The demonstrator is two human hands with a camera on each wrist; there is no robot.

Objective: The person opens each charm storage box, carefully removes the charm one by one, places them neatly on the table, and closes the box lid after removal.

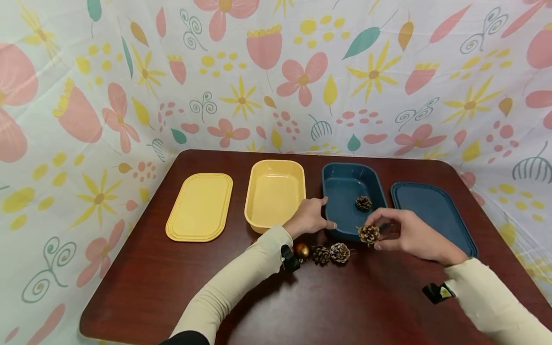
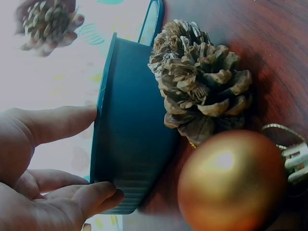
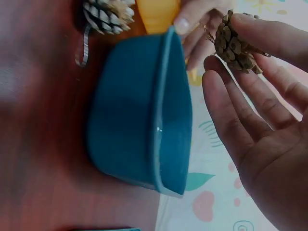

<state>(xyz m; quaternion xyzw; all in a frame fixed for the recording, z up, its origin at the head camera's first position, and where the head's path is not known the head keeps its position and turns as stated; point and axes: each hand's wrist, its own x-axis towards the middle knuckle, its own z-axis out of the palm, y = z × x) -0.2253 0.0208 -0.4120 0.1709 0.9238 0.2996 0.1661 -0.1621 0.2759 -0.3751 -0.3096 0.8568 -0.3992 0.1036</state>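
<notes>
My right hand [image 1: 407, 232] pinches a pine cone [image 1: 369, 235] between thumb and fingers, over the near right rim of the blue box [image 1: 345, 211]. Another pine cone [image 1: 363, 203] lies inside that box. My left hand [image 1: 311, 218] holds the box's near left corner; in the left wrist view its thumb and fingertips [image 2: 108, 190] touch the rim and outer wall. Below the left hand, a brown pine cone [image 1: 321, 255], a white-tipped pine cone [image 1: 340, 253] and a shiny gold bauble [image 1: 302, 250] lie in a row on the table.
An open yellow box [image 1: 276, 191] stands left of the blue one, with a yellow lid [image 1: 200, 207] flat beside it. Right of the blue box lies a blue lid [image 1: 435, 215], partly behind my right hand. A floral cloth [image 1: 276, 86] hangs behind the dark wooden table [image 1: 172, 297].
</notes>
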